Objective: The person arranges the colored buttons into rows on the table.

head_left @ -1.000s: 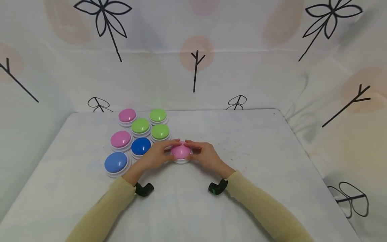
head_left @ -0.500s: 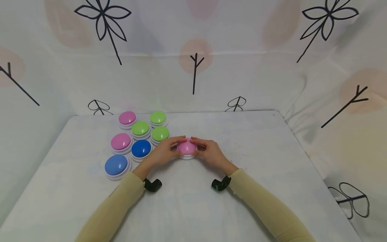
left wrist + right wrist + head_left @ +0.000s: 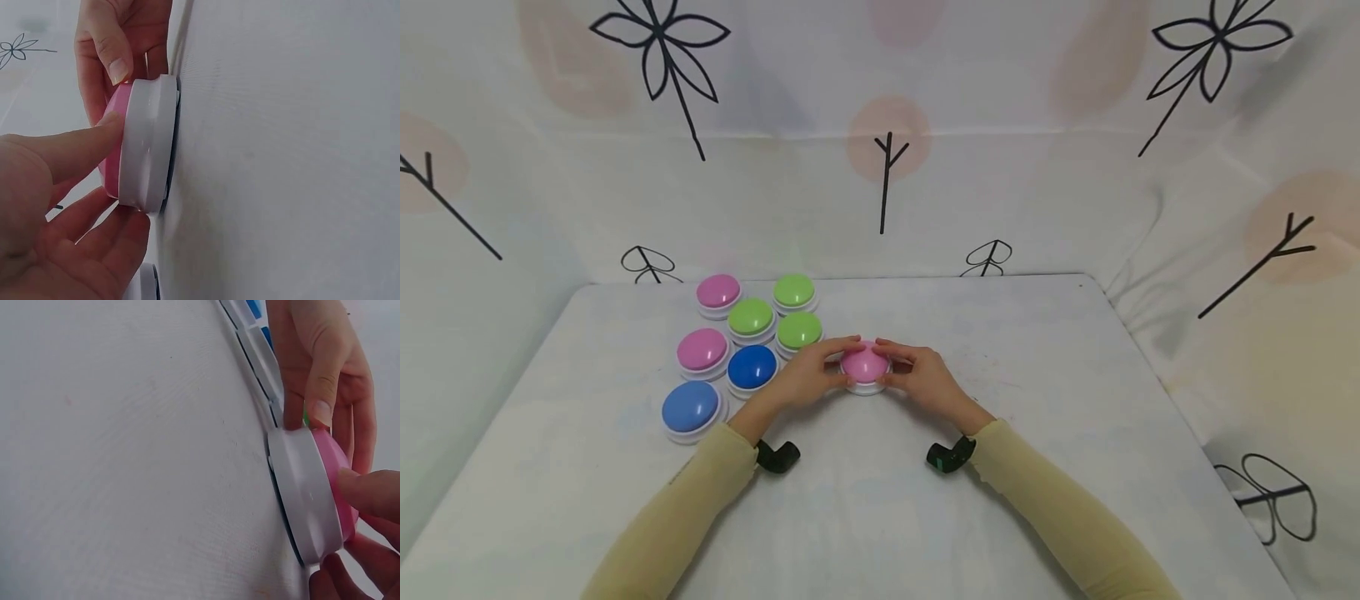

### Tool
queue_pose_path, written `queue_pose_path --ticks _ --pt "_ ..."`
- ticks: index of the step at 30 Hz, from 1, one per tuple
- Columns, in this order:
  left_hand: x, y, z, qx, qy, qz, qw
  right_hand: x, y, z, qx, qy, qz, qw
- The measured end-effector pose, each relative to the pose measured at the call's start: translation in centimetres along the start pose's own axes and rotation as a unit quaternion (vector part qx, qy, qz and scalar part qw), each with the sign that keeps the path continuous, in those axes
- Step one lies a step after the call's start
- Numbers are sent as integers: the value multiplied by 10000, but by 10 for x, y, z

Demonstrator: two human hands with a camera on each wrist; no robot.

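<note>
A pink-domed push button (image 3: 865,363) with a white round base (image 3: 149,144) sits on the white table, between both hands. My left hand (image 3: 805,373) grips its left side, the thumb on the pink dome and the fingers curled at the base's edge in the left wrist view. From the opposite side my right hand (image 3: 931,382) holds the same button, its thumb (image 3: 365,490) against the dome in the right wrist view. The far side of the button is partly hidden behind the fingers.
Left of the hands stand several more push buttons: a light blue one (image 3: 690,408), a dark blue one (image 3: 752,367), pink ones (image 3: 702,350) and green ones (image 3: 799,330). The left forearm passes close by the blue ones. A patterned cloth (image 3: 775,200) rises behind the table.
Over the first half second both hands slid the pink button a little right and toward the back of the table. Since then hands and button have stayed almost still.
</note>
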State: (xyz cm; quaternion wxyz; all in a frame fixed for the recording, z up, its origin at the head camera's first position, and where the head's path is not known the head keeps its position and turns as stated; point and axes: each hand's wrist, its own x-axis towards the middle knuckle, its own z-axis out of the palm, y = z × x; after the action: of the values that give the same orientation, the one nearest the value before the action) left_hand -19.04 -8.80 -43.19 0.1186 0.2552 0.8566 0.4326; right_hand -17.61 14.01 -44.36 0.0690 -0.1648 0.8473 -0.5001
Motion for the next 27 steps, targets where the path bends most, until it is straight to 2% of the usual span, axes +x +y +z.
queue_pose_path --ticks 10,13,16,20,27 --pt "-6 -2 -6 5 -99 -148 9998 0 -4 -3 231 292 -172 9992" --pt "-10 -1 -8 2 -94 -187 9998 -5 -21 -6 397 418 -155 9982" --pt "-14 -1 -13 -32 -113 -229 9997 -4 -25 -6 420 558 -130 9975" --pt "-20 -1 -21 -72 -245 -274 9993 3 -14 0 458 730 -126 9962" --pt "-33 -6 -31 -37 -446 -238 9987 9 -24 14 480 787 -271 9954"
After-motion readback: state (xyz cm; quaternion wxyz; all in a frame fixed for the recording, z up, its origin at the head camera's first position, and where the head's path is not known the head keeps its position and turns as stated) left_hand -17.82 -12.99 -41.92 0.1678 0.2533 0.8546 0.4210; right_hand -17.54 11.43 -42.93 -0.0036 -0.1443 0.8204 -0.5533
